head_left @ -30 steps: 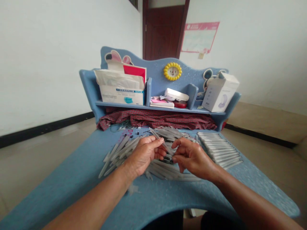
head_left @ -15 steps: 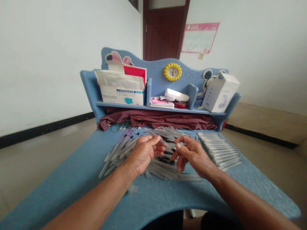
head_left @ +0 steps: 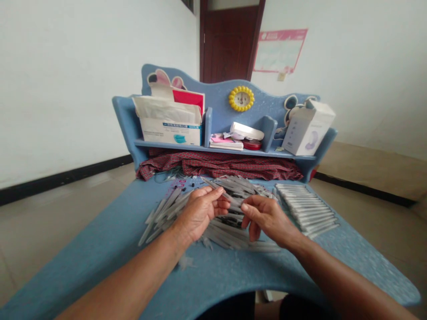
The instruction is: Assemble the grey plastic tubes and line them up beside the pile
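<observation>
Pinched between thumb and fingers of my left hand is a slim translucent pen, its far end pointing up and left. My right hand has its thumb and forefinger closed at the pen's near right end; whether a small part is also between those fingertips is hidden. Under and behind both hands spreads a loose pile of similar clear pens, with dark parts showing among them. To the right of my right hand, several pens lie side by side in a neat row.
The blue desk has a raised shelf holding a mask box, a white carton and a yellow flower-shaped clock. Red checked cloth lies bunched below the shelf. Clear plastic scraps sit near the front.
My right hand has come slightly closer to the left, its thumb and forefinger now closed at the pen's end. My left hand keeps its hold almost unmoved.
</observation>
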A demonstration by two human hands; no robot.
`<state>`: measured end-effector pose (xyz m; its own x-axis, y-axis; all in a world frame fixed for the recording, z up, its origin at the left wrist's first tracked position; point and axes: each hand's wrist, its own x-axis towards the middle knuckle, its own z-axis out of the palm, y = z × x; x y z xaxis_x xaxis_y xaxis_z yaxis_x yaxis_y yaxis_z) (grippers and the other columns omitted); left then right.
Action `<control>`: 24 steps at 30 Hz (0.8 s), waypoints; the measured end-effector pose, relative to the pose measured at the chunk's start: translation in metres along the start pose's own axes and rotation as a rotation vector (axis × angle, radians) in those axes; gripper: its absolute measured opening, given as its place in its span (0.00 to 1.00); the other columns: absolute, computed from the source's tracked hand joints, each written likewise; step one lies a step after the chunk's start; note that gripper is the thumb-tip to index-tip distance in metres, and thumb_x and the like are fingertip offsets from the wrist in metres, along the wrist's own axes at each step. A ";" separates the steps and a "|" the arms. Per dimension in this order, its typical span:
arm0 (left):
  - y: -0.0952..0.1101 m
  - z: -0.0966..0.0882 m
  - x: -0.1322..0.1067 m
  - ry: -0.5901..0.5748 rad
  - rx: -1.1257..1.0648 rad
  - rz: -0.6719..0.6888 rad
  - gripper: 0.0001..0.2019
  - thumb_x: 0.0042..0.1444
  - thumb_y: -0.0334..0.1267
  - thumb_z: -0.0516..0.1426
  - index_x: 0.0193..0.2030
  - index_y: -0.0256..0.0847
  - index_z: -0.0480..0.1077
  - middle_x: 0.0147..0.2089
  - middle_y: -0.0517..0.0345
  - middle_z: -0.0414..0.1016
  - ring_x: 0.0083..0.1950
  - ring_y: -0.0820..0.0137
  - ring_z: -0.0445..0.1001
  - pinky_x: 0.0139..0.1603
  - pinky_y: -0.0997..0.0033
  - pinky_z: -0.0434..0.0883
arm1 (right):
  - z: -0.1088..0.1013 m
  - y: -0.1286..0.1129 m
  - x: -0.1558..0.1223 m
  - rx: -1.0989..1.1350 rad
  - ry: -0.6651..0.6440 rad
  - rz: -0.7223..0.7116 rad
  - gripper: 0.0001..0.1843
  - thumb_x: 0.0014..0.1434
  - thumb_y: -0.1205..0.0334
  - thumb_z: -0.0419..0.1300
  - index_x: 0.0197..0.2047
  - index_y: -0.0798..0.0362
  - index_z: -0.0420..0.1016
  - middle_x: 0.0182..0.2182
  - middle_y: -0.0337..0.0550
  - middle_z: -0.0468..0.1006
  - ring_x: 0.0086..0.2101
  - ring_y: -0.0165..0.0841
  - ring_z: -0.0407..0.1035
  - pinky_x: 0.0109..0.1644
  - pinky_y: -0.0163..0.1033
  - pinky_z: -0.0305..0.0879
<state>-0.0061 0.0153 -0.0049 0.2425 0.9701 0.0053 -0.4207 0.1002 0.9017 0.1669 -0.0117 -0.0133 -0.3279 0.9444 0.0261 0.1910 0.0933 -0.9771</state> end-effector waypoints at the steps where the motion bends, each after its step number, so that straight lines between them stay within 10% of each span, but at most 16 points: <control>1: 0.000 0.000 0.000 0.002 0.000 -0.001 0.04 0.53 0.29 0.56 0.28 0.33 0.67 0.25 0.54 0.74 0.24 0.72 0.73 0.24 0.75 0.71 | 0.000 0.000 0.000 -0.017 0.034 -0.025 0.20 0.51 0.45 0.57 0.36 0.55 0.62 0.20 0.36 0.73 0.13 0.27 0.65 0.14 0.29 0.57; 24: 0.001 0.000 0.003 0.004 0.050 0.002 0.02 0.51 0.30 0.58 0.30 0.34 0.68 0.27 0.54 0.75 0.25 0.72 0.73 0.26 0.74 0.72 | 0.005 0.000 0.001 0.098 -0.020 0.063 0.22 0.54 0.40 0.50 0.33 0.54 0.60 0.16 0.34 0.70 0.11 0.26 0.64 0.12 0.27 0.55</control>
<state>-0.0063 0.0183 -0.0040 0.2377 0.9713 0.0053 -0.3767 0.0871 0.9222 0.1622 -0.0127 -0.0148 -0.3366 0.9408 -0.0390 0.1211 0.0022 -0.9926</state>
